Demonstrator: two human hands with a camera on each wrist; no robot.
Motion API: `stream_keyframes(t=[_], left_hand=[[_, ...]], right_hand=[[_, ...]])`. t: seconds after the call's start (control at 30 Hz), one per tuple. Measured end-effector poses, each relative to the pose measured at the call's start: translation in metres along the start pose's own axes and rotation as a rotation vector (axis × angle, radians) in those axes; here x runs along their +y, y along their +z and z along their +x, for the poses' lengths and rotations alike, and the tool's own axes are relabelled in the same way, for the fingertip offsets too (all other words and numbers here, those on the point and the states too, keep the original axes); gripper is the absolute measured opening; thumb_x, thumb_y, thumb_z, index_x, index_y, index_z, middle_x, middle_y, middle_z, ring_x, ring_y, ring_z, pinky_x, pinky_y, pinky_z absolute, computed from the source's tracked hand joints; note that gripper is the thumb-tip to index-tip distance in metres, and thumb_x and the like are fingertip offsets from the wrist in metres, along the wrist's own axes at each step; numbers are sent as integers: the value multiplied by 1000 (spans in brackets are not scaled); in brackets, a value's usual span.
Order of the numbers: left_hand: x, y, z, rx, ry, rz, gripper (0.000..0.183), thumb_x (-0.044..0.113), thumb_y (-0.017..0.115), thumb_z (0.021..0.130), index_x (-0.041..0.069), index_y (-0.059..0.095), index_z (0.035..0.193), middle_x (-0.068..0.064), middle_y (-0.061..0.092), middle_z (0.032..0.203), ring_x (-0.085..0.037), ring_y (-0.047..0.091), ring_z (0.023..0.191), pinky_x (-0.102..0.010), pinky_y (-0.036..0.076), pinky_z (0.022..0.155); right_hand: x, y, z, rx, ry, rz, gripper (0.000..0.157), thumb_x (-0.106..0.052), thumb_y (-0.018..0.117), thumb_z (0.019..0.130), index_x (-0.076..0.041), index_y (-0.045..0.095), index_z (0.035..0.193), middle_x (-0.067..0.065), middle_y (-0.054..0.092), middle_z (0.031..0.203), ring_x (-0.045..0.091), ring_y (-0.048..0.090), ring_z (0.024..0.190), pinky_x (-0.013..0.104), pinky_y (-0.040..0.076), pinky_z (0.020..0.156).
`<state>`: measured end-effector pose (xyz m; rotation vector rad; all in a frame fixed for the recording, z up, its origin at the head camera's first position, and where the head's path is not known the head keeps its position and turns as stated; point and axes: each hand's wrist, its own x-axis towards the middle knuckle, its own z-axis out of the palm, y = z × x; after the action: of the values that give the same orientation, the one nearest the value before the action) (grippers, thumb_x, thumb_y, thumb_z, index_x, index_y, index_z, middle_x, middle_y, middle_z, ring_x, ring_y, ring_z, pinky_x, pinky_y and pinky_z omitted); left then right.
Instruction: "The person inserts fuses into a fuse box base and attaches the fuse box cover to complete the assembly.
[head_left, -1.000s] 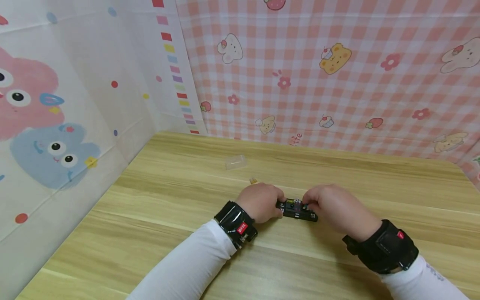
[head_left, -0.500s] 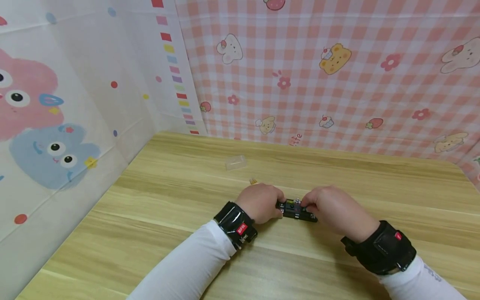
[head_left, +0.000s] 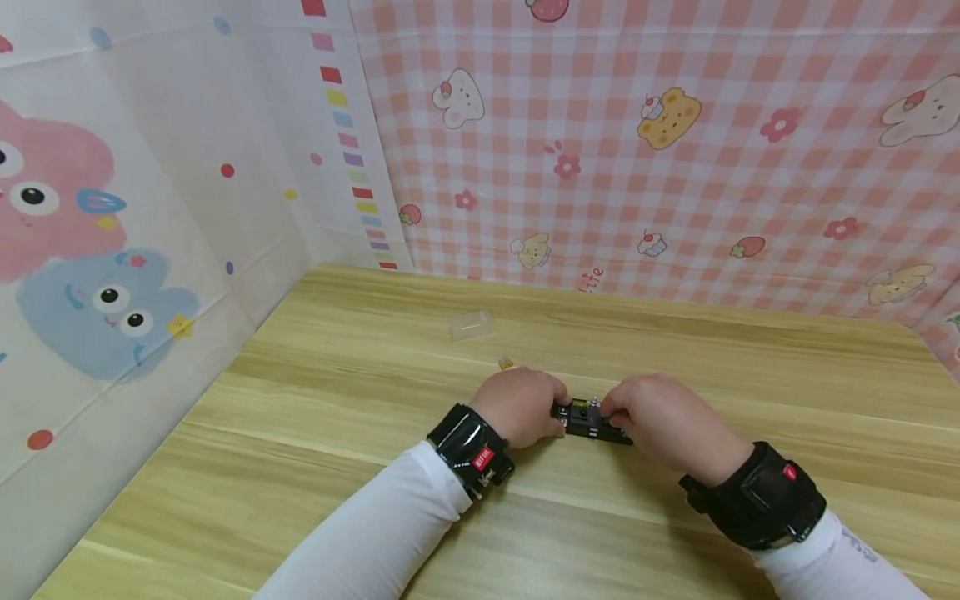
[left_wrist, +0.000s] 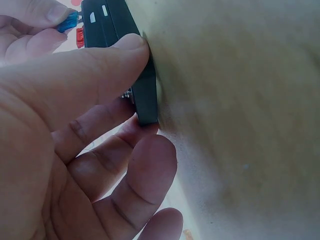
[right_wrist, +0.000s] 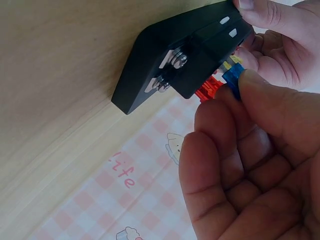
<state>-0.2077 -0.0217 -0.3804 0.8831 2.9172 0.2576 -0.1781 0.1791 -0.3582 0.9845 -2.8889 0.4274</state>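
Observation:
A black fuse block (head_left: 592, 432) with metal screw terminals lies on the wooden table. My left hand (head_left: 519, 406) grips its left end, the thumb (left_wrist: 132, 44) on the near side and fingers on the far side. Over its top, my right hand (head_left: 670, 423) pinches a blue blade fuse (right_wrist: 232, 81) between thumb and index finger. The fuse's metal blades point at the block and show between it and the block's top. A red blade fuse (right_wrist: 207, 90) sits in the block beside the blue one, and a bit of yellow (right_wrist: 236, 59) shows behind.
A small clear plastic box (head_left: 471, 326) lies farther back on the table (head_left: 360, 358). Little yellowish pieces (head_left: 506, 363) lie just beyond my left hand. Printed cloth (head_left: 600, 167) hangs along the back and left sides.
My right hand has shifted slightly left along the fuse block, its fingertips now nearer the middle. My left hand and the block stay nearly where they were.

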Motion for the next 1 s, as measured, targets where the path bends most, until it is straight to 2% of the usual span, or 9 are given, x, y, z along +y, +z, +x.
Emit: stream_keyframes(t=[1.0], left_hand=[[1,-1,0,-14,-6,2,29,41,76,76,28,70,101,14,62,84,-6,50,68,-27,42,59]], right_hand=[[0,5,2,0,21,-2,17,-2,75,75,-18,73,80,-9,65,78,4,54,71,32,52,64]])
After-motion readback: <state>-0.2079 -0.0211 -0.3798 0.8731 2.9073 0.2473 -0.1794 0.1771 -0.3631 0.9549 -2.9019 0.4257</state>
